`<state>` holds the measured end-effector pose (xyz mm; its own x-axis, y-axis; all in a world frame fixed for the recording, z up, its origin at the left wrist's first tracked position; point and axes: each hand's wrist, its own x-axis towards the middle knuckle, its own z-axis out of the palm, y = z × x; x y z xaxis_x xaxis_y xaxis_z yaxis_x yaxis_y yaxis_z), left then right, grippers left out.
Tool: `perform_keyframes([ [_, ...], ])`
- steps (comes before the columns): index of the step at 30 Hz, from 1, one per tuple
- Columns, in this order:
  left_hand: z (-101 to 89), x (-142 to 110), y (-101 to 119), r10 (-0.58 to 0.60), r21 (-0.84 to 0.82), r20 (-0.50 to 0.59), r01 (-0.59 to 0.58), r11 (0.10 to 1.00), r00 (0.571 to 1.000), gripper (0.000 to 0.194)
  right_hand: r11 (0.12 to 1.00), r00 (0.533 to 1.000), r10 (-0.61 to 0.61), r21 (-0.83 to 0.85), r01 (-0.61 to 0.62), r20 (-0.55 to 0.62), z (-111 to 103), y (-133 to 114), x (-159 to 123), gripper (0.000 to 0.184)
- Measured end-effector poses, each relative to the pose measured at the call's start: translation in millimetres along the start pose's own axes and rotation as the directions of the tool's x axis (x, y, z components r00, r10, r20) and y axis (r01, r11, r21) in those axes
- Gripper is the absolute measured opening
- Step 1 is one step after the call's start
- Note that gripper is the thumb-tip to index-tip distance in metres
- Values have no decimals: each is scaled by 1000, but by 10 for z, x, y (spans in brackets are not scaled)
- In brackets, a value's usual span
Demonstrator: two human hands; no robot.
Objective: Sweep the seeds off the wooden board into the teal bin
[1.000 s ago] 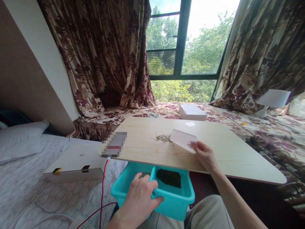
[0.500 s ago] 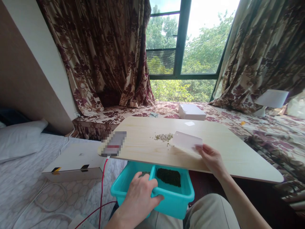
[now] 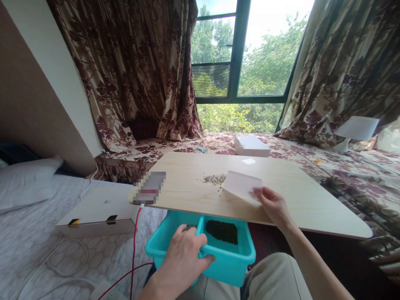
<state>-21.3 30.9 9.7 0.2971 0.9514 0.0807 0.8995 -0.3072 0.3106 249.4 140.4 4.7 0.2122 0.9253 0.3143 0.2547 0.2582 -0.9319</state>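
Between thumb and fingers, my right hand pinches the right edge of a thin translucent plastic sheet. The sheet is tilted over the table, its left edge at a scattered patch of small greenish grains. My left hand is closed over the front rim of a turquoise two-compartment bin, by the divider. Dark green grains lie in the bin's right compartment. Some grains show in the left compartment, partly hidden by my fingers. The bin sits at my lap, just below the table's front edge.
The pale wooden table bears a blurred phone on a red cable at left, and a white paper square. A white carton lies on the bed. On the window ledge are a white box and a lamp.
My right hand and the plastic sheet have shifted slightly left, closer over the grain patch. My left hand stays on the bin.
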Motion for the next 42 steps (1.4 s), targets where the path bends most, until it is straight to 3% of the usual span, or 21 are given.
perform_keyframes([
  [5,6,4,6,-5,-4,-6,5,1000,1000,17,1000,999,3,8,-2,-34,28,11,31,43],
  [28,0,-4,-23,-7,-9,0,7,1000,1000,16,995,996,62,77,-67,70,-10,-22,-24,44],
  [42,8,-42,-144,1,29,-40,0,1000,999,17,1000,993,7,15,-9,121,187,45,42,44],
])
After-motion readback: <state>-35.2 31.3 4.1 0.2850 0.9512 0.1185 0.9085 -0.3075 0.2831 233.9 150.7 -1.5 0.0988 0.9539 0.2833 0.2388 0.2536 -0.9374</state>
